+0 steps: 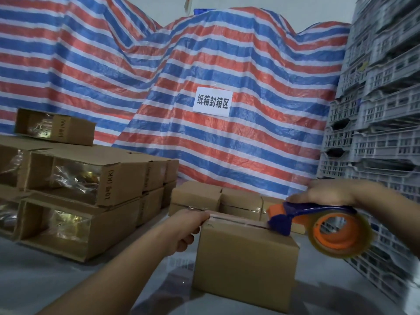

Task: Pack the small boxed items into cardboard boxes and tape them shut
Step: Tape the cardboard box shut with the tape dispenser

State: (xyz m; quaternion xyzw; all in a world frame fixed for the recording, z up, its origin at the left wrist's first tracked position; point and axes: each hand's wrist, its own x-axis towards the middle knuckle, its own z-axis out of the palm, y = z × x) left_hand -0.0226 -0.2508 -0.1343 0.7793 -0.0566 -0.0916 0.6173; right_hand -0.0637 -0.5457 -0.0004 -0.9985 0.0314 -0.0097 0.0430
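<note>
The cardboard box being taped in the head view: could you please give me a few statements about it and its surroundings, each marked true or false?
1. The right hand holds a tape dispenser at the top of the cardboard box. True.
2. The left hand rests flat on the floor. False: it grips the box's upper left edge.
3. The tape roll sits on an orange core. True.
4. The tarpaulin behind is plain green. False: it is striped red, blue and white.
5. Grey plastic crates are stacked on the right. True.
6. The white sign lies on top of the box. False: it is fixed on the tarpaulin.
</note>
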